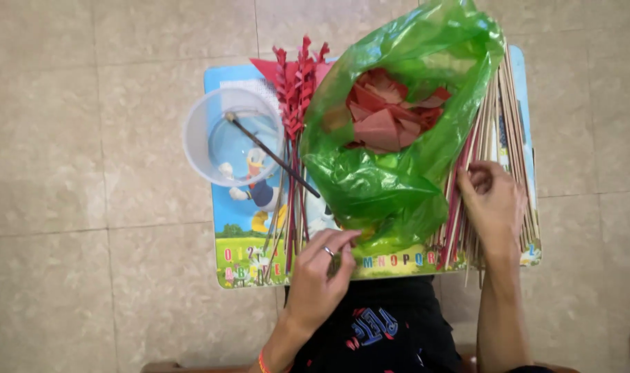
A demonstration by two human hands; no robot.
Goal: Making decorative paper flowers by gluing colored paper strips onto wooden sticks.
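Head view: my right hand (491,200) has its grip curled around one thin stick picked out of the pile of bamboo sticks (498,131) that fans along the right edge of the worktop (221,238); the fingertips are pressed together on it, though exactly how many sticks they pinch I cannot tell. To do this well I judge I should roll one stick free with the thumb so its neighbours stay flat. My left hand (322,273), ring on one finger, pinches loosely at the lower edge of the green plastic bag (391,173), which holds red paper pieces (387,114). Left of the bag lie finished red-fringed sticks (297,83) and a clear plastic cup (233,137) with a brush (270,153) resting across it.
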